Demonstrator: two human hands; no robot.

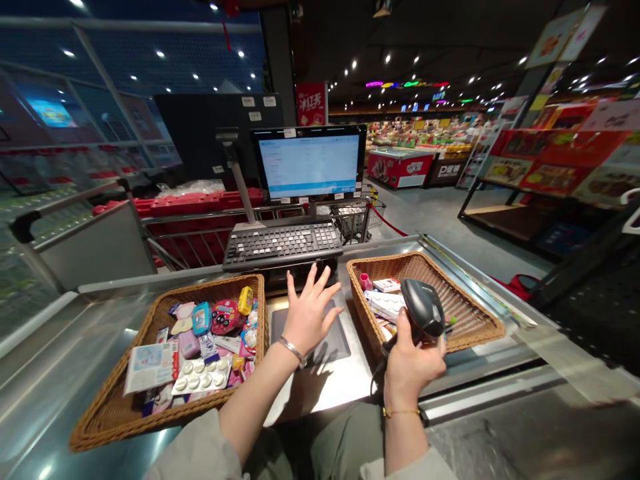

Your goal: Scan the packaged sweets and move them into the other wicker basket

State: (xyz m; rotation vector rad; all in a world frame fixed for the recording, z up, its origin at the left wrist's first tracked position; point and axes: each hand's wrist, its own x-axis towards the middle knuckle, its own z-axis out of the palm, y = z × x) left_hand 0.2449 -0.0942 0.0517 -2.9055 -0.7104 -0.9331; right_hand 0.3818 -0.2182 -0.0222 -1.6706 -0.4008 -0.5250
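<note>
My left hand (311, 310) is open, its fingers spread, over the counter between two wicker baskets and just short of the keyboard (283, 242). In my right hand (413, 367) is a black barcode scanner (423, 308), held upright in front of the right wicker basket (477, 320). That basket contains a white blister pack (386, 305), a small box (387, 285) and a pink item (365, 281); the scanner hides part of its contents. The left wicker basket (107, 393) is full of small packaged goods, among them a white blister pack (203, 375) and a flat card pack (151, 367).
A lit monitor (313, 163) stands behind the keyboard, with a dark second screen (210, 143) to its left. The metal counter (40, 400) runs to both sides. A dark flat panel (335, 337) lies in the counter under my left hand. Shopping carts (350, 220) are beyond.
</note>
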